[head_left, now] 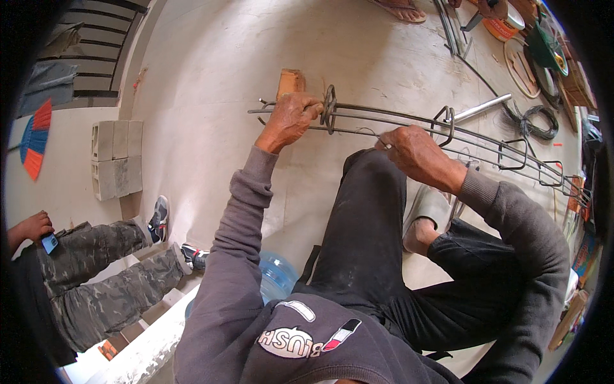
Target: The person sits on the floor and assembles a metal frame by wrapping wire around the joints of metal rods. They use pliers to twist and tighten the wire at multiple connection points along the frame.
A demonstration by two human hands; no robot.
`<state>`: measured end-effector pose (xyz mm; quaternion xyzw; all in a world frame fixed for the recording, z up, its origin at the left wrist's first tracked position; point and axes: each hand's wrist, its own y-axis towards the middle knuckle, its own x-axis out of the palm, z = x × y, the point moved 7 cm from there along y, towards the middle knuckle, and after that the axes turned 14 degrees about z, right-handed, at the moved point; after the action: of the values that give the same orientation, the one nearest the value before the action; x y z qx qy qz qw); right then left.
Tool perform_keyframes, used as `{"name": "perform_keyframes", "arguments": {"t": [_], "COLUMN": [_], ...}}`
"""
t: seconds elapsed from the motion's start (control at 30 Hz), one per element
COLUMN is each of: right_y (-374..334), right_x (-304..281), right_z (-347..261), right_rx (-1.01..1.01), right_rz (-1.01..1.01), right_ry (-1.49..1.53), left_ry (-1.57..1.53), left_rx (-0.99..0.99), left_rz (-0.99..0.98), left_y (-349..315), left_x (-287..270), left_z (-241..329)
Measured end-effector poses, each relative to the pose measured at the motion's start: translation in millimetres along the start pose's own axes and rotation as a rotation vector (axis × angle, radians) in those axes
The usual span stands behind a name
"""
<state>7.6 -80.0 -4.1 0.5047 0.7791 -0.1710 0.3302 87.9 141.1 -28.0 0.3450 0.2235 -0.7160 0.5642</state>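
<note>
A long, narrow rebar cage [396,120] runs from the middle of the view to the far right, its thin bars passing through square bent stirrups. My left hand [291,121] is closed round the bars near the cage's left end, right beside a few bunched stirrups [329,110]. Just under that end, a wooden block [291,82] lies on the floor, partly behind my hand. My right hand [412,152] is pinched at the near side of the cage, above my knee. A thin curved wire [367,130] leads into its fingertips; the rest is hidden by the hand.
A coil of dark wire [539,123], a metal tube [484,107] and a white bucket [505,25] lie at the right. Hollow blocks [116,159] stand by the left wall. A seated person [102,281] in camouflage trousers is at the lower left, near a blue water jug [276,276].
</note>
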Motion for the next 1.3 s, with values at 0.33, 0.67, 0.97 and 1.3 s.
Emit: {"name": "perform_keyframes", "arguments": {"t": [0.33,0.67,0.97,1.3], "right_y": [15.8,9.1,3.5,-0.4], "right_x": [-35.1,-59.0,-49.0,-36.6], "right_z": [-24.4,-65.2,-49.8,-42.6], "right_rx": [0.039,0.092,0.161,0.133], "right_rz": [0.009,0.009,-0.016,0.003], "right_ry": [-0.227,-0.255,-0.180,-0.304], "left_ry": [-0.100,-0.109,-0.137,-0.178], "left_rx": [0.012,0.016,0.073,0.198], "left_rz": [-0.047,0.057,0.025,0.093], "left_y": [1.1,-3.9,-4.2,0.3], "left_x": [-1.8,2.5,9.3,8.5], "left_z": [-6.5,-11.0,-14.4,-9.5]}}
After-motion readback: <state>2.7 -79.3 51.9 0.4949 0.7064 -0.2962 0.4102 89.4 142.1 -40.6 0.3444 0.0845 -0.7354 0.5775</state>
